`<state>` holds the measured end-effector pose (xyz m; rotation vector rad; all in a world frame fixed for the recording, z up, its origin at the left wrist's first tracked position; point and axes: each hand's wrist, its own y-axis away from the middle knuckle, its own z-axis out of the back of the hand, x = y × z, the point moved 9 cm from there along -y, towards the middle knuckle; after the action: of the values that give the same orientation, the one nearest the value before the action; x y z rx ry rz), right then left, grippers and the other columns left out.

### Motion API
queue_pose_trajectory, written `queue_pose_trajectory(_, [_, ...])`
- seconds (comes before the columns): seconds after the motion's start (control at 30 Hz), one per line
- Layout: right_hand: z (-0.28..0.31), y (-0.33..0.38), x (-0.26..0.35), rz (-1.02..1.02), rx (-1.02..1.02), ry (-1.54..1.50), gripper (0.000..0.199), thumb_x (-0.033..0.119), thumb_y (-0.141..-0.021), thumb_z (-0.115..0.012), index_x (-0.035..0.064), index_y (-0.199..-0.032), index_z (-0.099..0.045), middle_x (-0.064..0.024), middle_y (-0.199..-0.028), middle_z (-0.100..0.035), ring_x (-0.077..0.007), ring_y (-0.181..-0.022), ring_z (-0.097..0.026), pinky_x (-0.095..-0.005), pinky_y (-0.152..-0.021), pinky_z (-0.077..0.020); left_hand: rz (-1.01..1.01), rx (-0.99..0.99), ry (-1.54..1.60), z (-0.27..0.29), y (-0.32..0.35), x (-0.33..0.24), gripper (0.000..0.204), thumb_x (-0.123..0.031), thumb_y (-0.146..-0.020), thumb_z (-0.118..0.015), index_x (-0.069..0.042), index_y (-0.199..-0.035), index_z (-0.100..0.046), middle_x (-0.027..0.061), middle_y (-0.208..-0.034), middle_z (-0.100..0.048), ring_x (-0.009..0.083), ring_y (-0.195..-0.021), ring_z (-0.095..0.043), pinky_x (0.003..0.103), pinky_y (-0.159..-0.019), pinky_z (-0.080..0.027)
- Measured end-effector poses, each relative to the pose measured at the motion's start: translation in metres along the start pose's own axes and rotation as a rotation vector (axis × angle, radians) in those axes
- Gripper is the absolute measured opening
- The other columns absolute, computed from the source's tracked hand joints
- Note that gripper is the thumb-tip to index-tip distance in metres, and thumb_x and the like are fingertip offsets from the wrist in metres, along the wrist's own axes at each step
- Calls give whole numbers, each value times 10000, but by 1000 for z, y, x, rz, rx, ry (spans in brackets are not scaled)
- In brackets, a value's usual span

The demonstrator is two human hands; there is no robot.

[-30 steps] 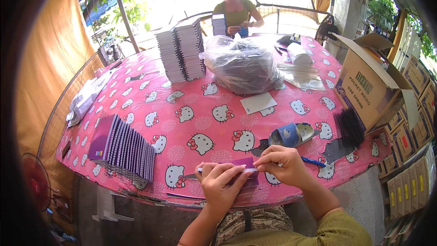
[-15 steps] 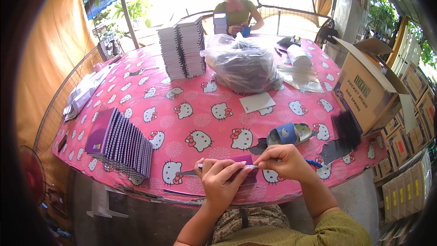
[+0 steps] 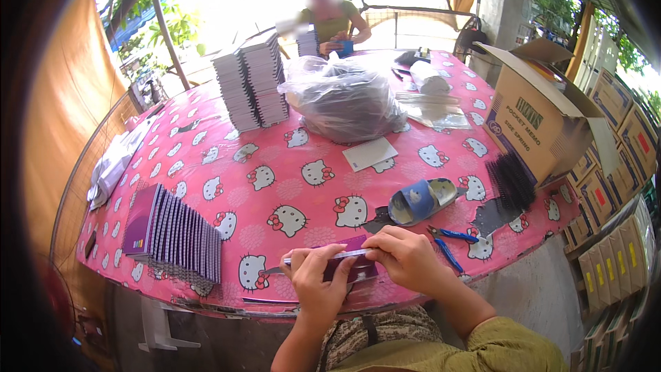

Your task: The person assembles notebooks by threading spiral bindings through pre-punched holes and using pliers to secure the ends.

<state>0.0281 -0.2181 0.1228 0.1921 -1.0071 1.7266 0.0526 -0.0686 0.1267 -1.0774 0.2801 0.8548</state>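
A small notebook (image 3: 359,273) with a purple cover is held edge up just above the table's front part. My left hand (image 3: 315,277) grips it from the left, fingers over its pale upper edge and thumb against the near side. At the right end of that edge my right hand (image 3: 403,253) pinches with thumb and forefinger; whether a thin wire is also between them is too small to tell. Blue-handled pliers (image 3: 451,240) lie spread on the table beside my right hand. Beyond them sits a blue slipper (image 3: 421,201). A dark flat blade tip (image 3: 273,271) pokes out left of my left hand.
Purple spiral notebooks (image 3: 180,231) are stacked at left. Taller notebook stacks (image 3: 251,86) and a plastic bag of dark contents (image 3: 344,100) stand farther back. Black coils (image 3: 511,180) lie by an open carton (image 3: 540,114) at right. Across the table a person (image 3: 334,24) handles something blue.
The whole view has shifted, so the table's things sit farther left. My right hand has come lower and closer along the notebook's edge, and the pliers show more fully.
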Motion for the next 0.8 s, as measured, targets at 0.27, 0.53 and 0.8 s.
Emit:
queue_pose_trajectory(0.27, [-1, 0, 0, -78, 67, 35, 286, 242, -817, -686, 93, -1019, -549, -99, -969, -560, -303, -877, -602, -406, -633, -486, 5, -49, 35, 0, 4, 0, 178, -54, -661, -778, -71, -795, -662, 37, -775, -643, 188, -775, -531, 321, -768, -373])
queue_pose_trajectory(0.53, [-1, -2, 15, -87, 58, -23, 182, 177, -806, -671, 34, -834, -562, -111, -827, -571, -316, -836, -591, -404, -663, -480, -25, -75, 103, 4, 12, 3, 157, -31, -656, -763, -59, -775, -665, 52, -802, -669, 181, -775, -542, 323, -789, -366])
queue_pose_trajectory(0.8, [-5, -6, 30, 57, -18, 116, 101, 106, -808, -658, 19, -777, -617, -130, -750, -569, -300, -742, -589, -367, -641, -481, -38, -96, 90, 8, 14, 7, 112, -76, -696, -758, -95, -767, -673, -3, -784, -683, 165, -766, -546, 351, -858, -290])
